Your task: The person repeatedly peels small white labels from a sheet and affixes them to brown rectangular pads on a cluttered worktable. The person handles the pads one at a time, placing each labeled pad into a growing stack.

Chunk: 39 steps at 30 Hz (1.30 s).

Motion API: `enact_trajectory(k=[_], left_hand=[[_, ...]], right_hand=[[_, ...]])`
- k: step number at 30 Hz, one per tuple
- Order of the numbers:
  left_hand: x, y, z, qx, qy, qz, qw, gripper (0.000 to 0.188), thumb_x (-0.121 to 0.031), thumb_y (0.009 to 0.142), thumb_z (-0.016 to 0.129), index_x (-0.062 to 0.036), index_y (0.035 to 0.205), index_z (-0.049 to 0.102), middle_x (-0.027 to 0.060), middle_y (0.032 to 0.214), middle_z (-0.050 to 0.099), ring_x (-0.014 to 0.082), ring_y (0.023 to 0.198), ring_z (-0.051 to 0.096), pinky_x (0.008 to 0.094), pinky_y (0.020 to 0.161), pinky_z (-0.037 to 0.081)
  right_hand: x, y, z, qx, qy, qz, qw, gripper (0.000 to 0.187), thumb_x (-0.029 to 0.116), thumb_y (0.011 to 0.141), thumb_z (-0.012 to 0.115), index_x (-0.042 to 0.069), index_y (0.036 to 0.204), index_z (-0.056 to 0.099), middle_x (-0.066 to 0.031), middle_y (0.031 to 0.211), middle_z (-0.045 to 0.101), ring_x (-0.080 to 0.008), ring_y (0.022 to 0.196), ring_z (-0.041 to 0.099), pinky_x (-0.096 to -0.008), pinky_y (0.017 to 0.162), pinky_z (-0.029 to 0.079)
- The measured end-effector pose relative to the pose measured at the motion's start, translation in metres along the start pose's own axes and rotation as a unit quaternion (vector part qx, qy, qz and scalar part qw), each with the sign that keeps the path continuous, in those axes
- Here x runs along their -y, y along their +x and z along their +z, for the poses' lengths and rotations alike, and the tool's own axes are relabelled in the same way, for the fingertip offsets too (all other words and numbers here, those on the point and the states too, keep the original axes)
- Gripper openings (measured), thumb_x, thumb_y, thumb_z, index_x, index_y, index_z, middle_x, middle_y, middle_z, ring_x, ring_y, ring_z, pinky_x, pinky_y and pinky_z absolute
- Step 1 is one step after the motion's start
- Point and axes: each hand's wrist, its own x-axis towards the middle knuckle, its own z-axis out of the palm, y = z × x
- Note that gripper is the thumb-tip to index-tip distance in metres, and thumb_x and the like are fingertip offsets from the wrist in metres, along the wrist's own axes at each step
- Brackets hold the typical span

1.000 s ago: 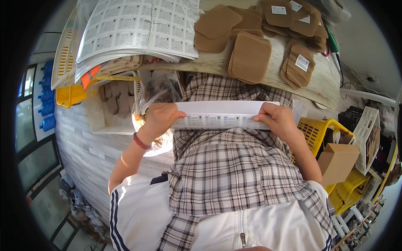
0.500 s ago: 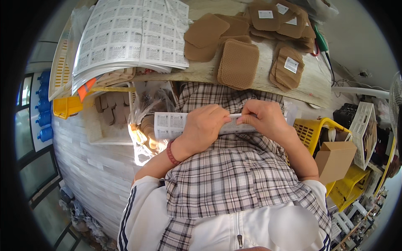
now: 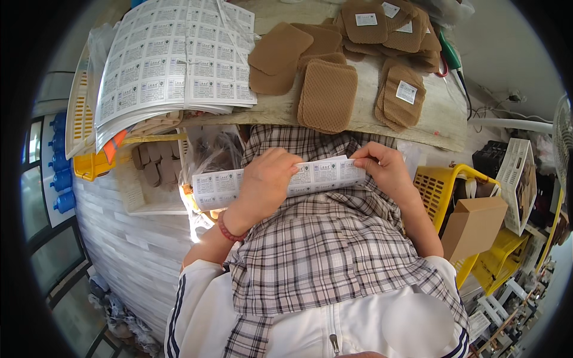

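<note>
Over my lap I hold a strip of printed white labels [image 3: 325,173], stretched sideways between both hands. My left hand [image 3: 267,179] grips it along the upper edge, thumb and fingers pressed together, and part of the strip sticks out to its left. At the right end, my right hand [image 3: 382,167] pinches the upper corner. On the table ahead lies a stack of brown textured fabric pieces [image 3: 327,95]. Beside it, a smaller brown stack [image 3: 401,95] carries a white label on top.
A thick stack of label sheets [image 3: 173,59] overhangs the table's front edge at left. More brown pieces [image 3: 280,56] lie behind, with a green-handled tool [image 3: 449,51] at right. A white crate [image 3: 140,200] stands low left; a yellow basket [image 3: 431,188] and cardboard box [image 3: 474,227] stand right.
My hands have moved apart, the left one shifting left and the right one slightly right. More of the strip's printed face shows between them. The whole view has shifted a little.
</note>
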Motion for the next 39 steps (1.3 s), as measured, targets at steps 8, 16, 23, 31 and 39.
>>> enact_trajectory(k=[8, 16, 23, 31, 39], left_hand=[[-0.003, 0.015, 0.009, -0.027, -0.046, -0.027, 0.998, 0.006, -0.006, 0.089, 0.071, -0.0009, 0.091, 0.072, 0.0087, 0.077, 0.064, 0.0233, 0.07, 0.061, 0.0337, 0.064, 0.048], [0.004, 0.026, 0.005, -0.001, -0.075, -0.07, 0.995, 0.007, -0.008, 0.088, 0.073, -0.0014, 0.09, 0.073, 0.0076, 0.076, 0.064, 0.0185, 0.066, 0.059, 0.0301, 0.061, 0.046], [0.024, 0.046, -0.003, 0.096, -0.188, -0.217, 0.953, 0.011, -0.011, 0.086, 0.074, -0.0011, 0.09, 0.075, 0.0058, 0.079, 0.07, 0.0113, 0.072, 0.063, 0.0273, 0.067, 0.049], [0.013, 0.049, -0.013, 0.045, -0.03, -0.085, 0.995, 0.011, -0.011, 0.087, 0.072, -0.0003, 0.087, 0.07, 0.0094, 0.095, 0.072, 0.021, 0.079, 0.065, 0.0317, 0.071, 0.051], [0.019, 0.066, 0.012, -0.03, 0.069, 0.131, 0.989, 0.008, -0.006, 0.089, 0.064, 0.0021, 0.089, 0.063, 0.0218, 0.13, 0.062, 0.04, 0.128, 0.055, 0.0495, 0.107, 0.044]], right_hand=[[0.003, 0.005, 0.005, -0.097, 0.015, -0.08, 0.992, 0.01, 0.001, 0.085, 0.075, 0.002, 0.094, 0.074, -0.0078, 0.088, 0.071, -0.0171, 0.082, 0.069, -0.0286, 0.073, 0.054], [0.008, 0.011, 0.011, -0.199, -0.147, -0.248, 0.937, 0.014, 0.0, 0.078, 0.078, 0.006, 0.09, 0.075, -0.0073, 0.092, 0.07, -0.0223, 0.082, 0.069, -0.0319, 0.068, 0.055], [0.011, 0.002, 0.02, -0.245, -0.242, -0.416, 0.841, 0.015, -0.002, 0.072, 0.078, 0.007, 0.083, 0.074, -0.0064, 0.091, 0.066, -0.0244, 0.078, 0.062, -0.0338, 0.065, 0.051], [0.035, 0.013, -0.003, -0.237, 0.281, -0.167, 0.915, 0.004, 0.003, 0.093, 0.068, 0.003, 0.095, 0.065, -0.002, 0.094, 0.061, -0.0113, 0.086, 0.056, -0.0242, 0.077, 0.045], [0.012, 0.107, -0.006, -0.145, 0.204, -0.078, 0.965, 0.005, 0.005, 0.097, 0.066, 0.001, 0.099, 0.065, 0.0028, 0.085, 0.061, -0.0057, 0.077, 0.053, -0.0214, 0.072, 0.045]])
